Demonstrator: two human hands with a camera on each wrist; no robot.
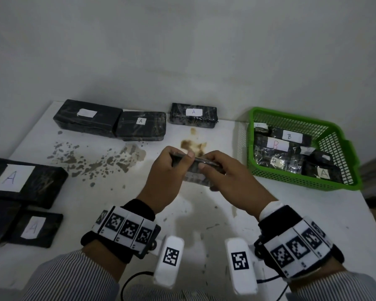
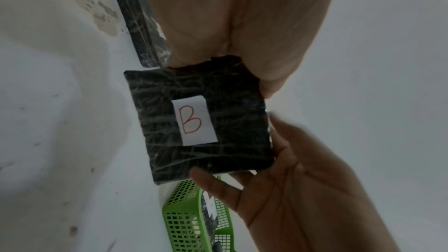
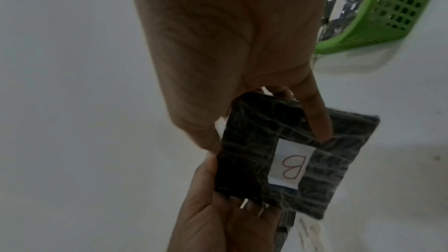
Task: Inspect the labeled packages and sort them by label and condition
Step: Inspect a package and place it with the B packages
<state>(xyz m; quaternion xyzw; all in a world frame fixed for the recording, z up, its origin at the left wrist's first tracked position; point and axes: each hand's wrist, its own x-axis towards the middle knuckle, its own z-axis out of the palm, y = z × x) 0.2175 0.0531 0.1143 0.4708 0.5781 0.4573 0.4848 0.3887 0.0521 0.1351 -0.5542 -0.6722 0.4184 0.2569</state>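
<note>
Both hands are raised above the middle of the table [image 1: 204, 213], wrists toward the near edge, and together hold one small black wrapped package [image 2: 198, 124] clear of the surface. Left hand [image 1: 165, 181]: thumb on the upper face, remaining fingers curled beneath, pinching the package's left end. Right hand [image 1: 228, 177]: thumb on top, fingers wrapped under the right end, one fingertip [image 3: 322, 131] lying just beside the label [image 2: 195, 121]. That white label, marked with a red B, faces down toward the table and shows only in the wrist views.

Each wrist carries one band of black-and-white code squares, and one white block with a code square projects from each band.

At the left edge, three black packages lie close together; two show an A label, while the third is cut off by the picture's border.

By the right edge stands one green mesh basket [image 1: 343, 185] holding a jumble of wrapped packages. Three B labels and one A label can be read there; the full count cannot be told.

Along the far edge sit three black packages: two touching near the far left corner, one with a blank label, one marked A, and a third, marked A, apart near the middle.

Brown stains [image 1: 91, 159] mark the table beyond the hands.
</note>
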